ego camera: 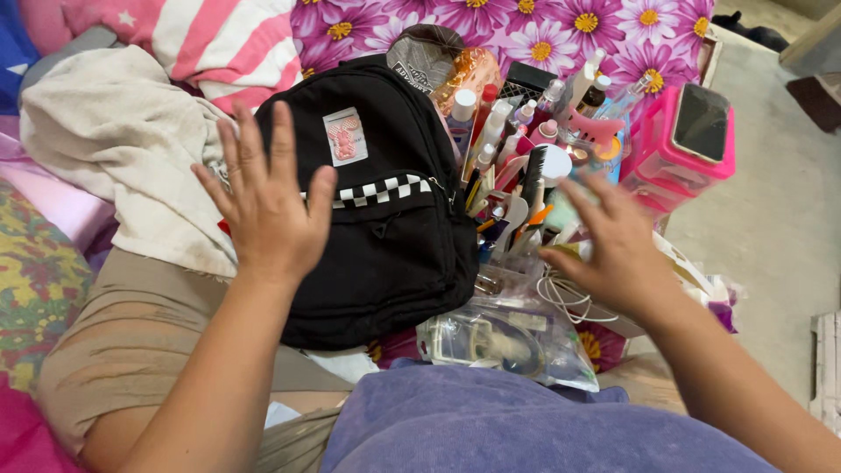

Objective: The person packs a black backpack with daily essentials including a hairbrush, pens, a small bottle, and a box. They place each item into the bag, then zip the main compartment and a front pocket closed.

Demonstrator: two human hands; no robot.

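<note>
Flowered purple bedsheet (pixel 543 35) behind; I've got my left hand (pixel 267 206) spread flat over the black fabric backpack with its checkered strip (pixel 385 219), my right hand (pixel 609 250) open-fingered, blurred, over the crammed organiser of bottles and brushes (pixel 526 166) just beside it.

Purple flowered bedsheet (pixel 561 35), pink striped pillow (pixel 219 39), beige cloth (pixel 131 149), grey concrete floor (pixel 771 219), even daylight

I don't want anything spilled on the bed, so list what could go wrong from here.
1. The right hand reaches into a crowded heap of bottles and pens; a nudge could topple several.
2. The white cable lies looped under that hand and might snag.
3. The left hand, open over the black backpack, could push it into the heap.
</note>
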